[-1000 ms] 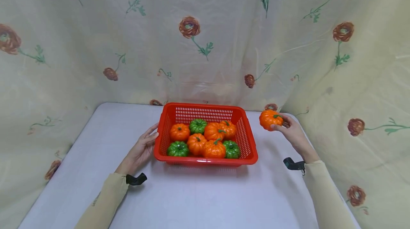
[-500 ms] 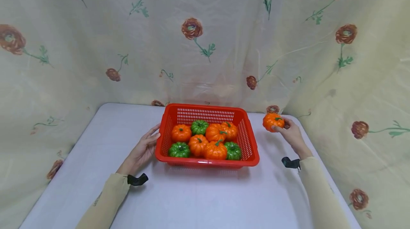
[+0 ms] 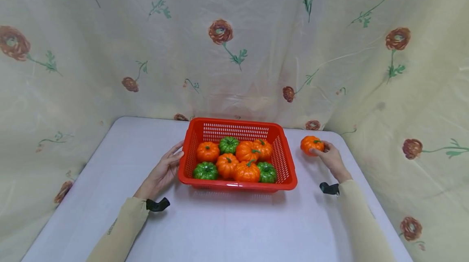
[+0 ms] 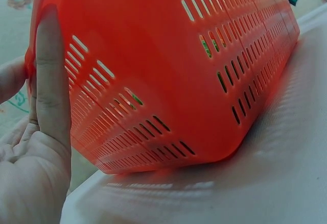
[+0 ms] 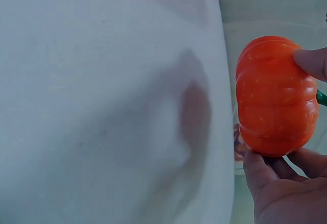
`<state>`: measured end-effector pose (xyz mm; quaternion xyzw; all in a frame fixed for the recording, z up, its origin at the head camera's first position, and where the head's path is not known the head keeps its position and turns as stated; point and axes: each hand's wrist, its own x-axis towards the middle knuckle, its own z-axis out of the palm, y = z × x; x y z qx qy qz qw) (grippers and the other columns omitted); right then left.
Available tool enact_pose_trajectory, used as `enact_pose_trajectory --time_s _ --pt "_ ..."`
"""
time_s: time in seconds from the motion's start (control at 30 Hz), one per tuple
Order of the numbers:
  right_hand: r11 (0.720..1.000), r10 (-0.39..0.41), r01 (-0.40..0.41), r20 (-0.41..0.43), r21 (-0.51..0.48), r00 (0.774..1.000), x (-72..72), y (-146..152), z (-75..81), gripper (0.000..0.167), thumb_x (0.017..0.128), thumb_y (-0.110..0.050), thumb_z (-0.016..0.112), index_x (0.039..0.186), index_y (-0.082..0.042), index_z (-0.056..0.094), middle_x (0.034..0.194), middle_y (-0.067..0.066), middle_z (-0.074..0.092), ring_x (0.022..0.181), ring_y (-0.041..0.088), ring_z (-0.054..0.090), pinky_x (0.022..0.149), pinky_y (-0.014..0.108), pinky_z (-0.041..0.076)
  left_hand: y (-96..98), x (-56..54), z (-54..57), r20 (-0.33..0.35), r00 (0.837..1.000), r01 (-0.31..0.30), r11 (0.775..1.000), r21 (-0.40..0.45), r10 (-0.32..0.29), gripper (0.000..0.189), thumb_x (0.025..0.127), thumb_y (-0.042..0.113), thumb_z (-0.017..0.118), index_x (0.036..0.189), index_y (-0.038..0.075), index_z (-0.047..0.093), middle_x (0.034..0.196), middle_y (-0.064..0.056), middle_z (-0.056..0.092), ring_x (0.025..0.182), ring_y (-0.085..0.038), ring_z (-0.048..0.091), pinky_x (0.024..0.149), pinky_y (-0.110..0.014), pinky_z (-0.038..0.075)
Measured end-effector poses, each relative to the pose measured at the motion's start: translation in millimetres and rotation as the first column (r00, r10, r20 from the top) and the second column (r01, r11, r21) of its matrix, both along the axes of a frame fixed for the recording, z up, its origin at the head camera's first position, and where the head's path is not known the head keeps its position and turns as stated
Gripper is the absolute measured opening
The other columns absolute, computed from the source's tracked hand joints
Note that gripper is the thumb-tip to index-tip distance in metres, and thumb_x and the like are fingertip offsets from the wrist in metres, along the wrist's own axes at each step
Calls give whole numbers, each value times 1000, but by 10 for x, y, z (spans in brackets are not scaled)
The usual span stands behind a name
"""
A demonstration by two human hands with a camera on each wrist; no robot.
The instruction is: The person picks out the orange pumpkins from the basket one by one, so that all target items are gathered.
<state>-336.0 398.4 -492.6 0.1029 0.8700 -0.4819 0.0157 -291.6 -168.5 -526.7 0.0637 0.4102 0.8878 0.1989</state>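
In the head view my right hand (image 3: 329, 159) holds an orange toy pumpkin (image 3: 310, 145) with a green stem, low over the table's back right. The right wrist view shows the thumb on one side of the pumpkin (image 5: 276, 96) and the other fingers on the opposite side, with a shadow on the tabletop. A red slotted plastic basket (image 3: 238, 186) stands mid-table. It contains several orange pumpkins (image 3: 247, 171) and green ones (image 3: 205, 170). My left hand (image 3: 165, 171) is at the basket's left side; in the left wrist view a straight finger (image 4: 52, 76) touches the outer wall under the rim.
A white-covered table (image 3: 220, 229) extends on all sides of the basket. A cream curtain (image 3: 256, 50) with a floral print hangs close behind the table and along both sides. Black wrist cameras (image 3: 157, 204) sit on both wrists.
My right hand has moved slightly right and then lowered the orange pumpkin toward the table. The left hand and the basket stay in place; the head view has shifted slightly.
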Motion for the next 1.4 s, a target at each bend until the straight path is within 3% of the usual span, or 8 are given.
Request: enact_pose_trajectory --time_s 0.47,0.93,1.13,1.4 --pt "997 38 -46 123 56 992 8 39 -213 89 93 -40 60 151 6 11 153 31 21 138 42 27 119 56 28 7 6 -3 -7 1000 -1 1000 -9 1 58 103 11 45 154 22 21 159 -17 21 135 -27 44 100 -32 48" --pt "997 35 -43 144 58 989 -16 57 -264 96 91 -48 61 152 4 8 154 29 21 137 41 28 118 57 29 -5 6 -7 -13 1000 -4 1000 -11 4 57 103 13 45 154 23 22 159 -15 21 136 -28 43 99 -31 50" --pt "998 10 -18 125 64 992 21 21 -186 100 91 -51 60 152 4 3 156 29 14 143 42 21 120 56 25 2 4 3 16 1000 -15 1000 -15 16 58 102 13 47 153 25 24 158 -13 25 137 -28 42 99 -31 49" --pt "995 -49 46 32 88 998 63 -30 -33 99 90 -52 60 153 3 7 158 26 13 145 42 17 118 57 26 -1 13 23 2 1000 -6 1000 -9 6 56 103 12 44 154 24 23 158 -15 23 133 -26 48 100 -32 47"
